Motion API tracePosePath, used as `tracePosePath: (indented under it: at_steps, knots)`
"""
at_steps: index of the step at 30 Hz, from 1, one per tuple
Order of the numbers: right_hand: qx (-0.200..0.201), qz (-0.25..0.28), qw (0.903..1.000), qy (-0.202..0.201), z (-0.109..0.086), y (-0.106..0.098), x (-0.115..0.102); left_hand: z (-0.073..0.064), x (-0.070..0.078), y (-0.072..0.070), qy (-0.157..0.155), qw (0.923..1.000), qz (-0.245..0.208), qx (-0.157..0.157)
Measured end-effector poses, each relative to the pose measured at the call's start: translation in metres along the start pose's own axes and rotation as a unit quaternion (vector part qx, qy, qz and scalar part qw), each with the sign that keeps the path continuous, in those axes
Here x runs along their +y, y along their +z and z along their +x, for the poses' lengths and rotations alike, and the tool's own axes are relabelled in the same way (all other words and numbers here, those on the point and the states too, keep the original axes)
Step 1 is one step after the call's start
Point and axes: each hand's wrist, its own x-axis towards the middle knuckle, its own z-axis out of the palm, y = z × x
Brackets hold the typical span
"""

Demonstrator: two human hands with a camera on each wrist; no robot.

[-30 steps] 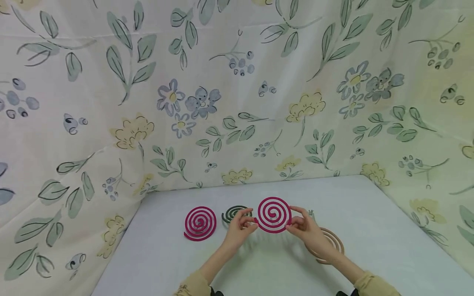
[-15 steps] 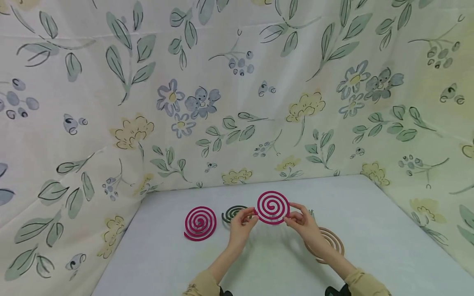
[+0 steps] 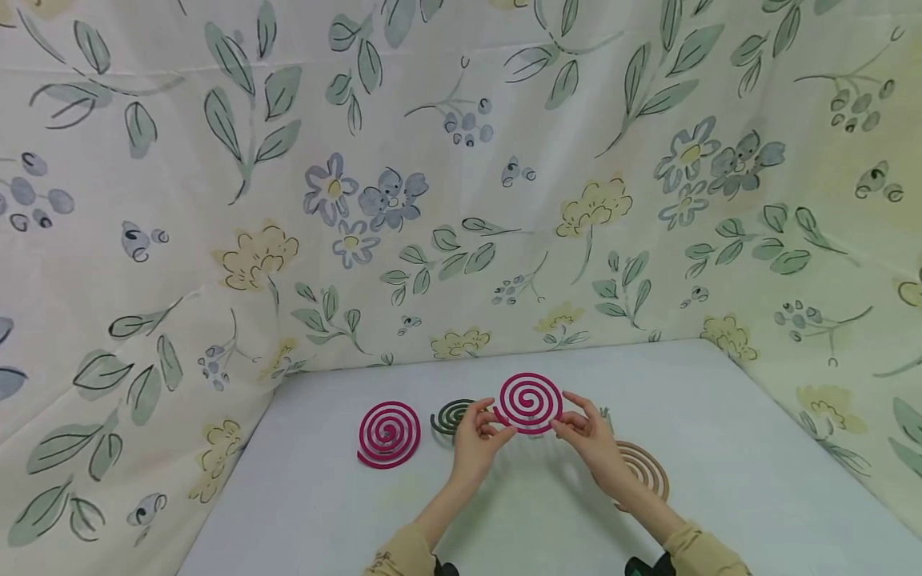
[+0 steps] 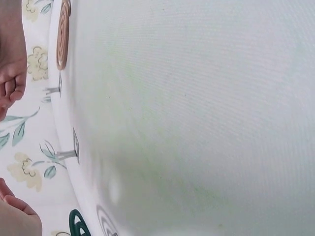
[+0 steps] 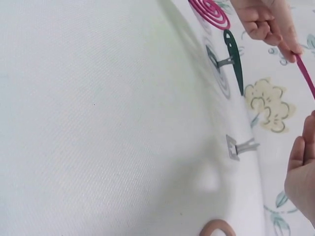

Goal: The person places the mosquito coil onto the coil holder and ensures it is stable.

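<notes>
A magenta mosquito coil [image 3: 531, 403] is held up over the table, its spiral facing me. My left hand [image 3: 475, 444] pinches its left edge; in the right wrist view, those fingertips meet the thin magenta edge [image 5: 305, 75]. On the opposite side, my right hand [image 3: 594, 448] grips the rim between thumb and fingers. A small metal stand [image 5: 241, 147] is on the table below and behind the held coil. Partly hidden behind my left hand is a dark green coil [image 3: 448, 417], which sits on a similar stand [image 5: 225, 61].
Another magenta coil [image 3: 389, 434] is propped up at the left of the white table [image 3: 302, 512]. A brown coil [image 3: 651, 472] is partly covered by my right forearm, and a further metal stand [image 3: 606, 416] is behind that hand. Floral cloth [image 3: 461, 192] hangs behind and at the sides.
The held magenta coil has risen slightly in the head view. My left hand has shifted right, its thumb now near the coil's lower left edge. The other coils stay put.
</notes>
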Motion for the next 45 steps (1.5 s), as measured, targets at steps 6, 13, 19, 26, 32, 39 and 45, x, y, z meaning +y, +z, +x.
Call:
tracePosePath:
  at_steps: [6,13,19,26,32,39,45]
  knots:
    - [-0.008,-0.009,0.9999,-0.003,-0.001,0.002,-0.002,0.001,-0.003,-0.001,0.017,0.9991,0.038,-0.012]
    - [-0.01,-0.006,0.9999,-0.001,0.001,0.002,0.0,0.003,-0.005,0.0,0.008,0.9981,0.058,-0.019]
    - [-0.023,-0.002,0.9996,0.014,0.006,-0.003,0.006,0.006,-0.01,0.0,0.006,0.9978,0.052,-0.04]
    - [-0.062,0.003,0.9976,0.03,0.008,-0.012,0.012,0.009,-0.015,0.006,0.007,0.9976,0.05,-0.048]
    - [-0.068,0.001,0.9974,0.025,0.012,-0.015,0.022,0.008,-0.022,0.009,0.012,0.9966,0.063,-0.051]
    - [-0.064,-0.007,0.9979,0.001,0.016,-0.013,0.039,0.005,-0.034,0.01,0.032,0.9954,0.07,-0.057]
    - [-0.065,-0.001,0.9979,0.001,0.018,-0.011,0.047,0.001,-0.039,0.014,0.05,0.9951,0.072,-0.044]
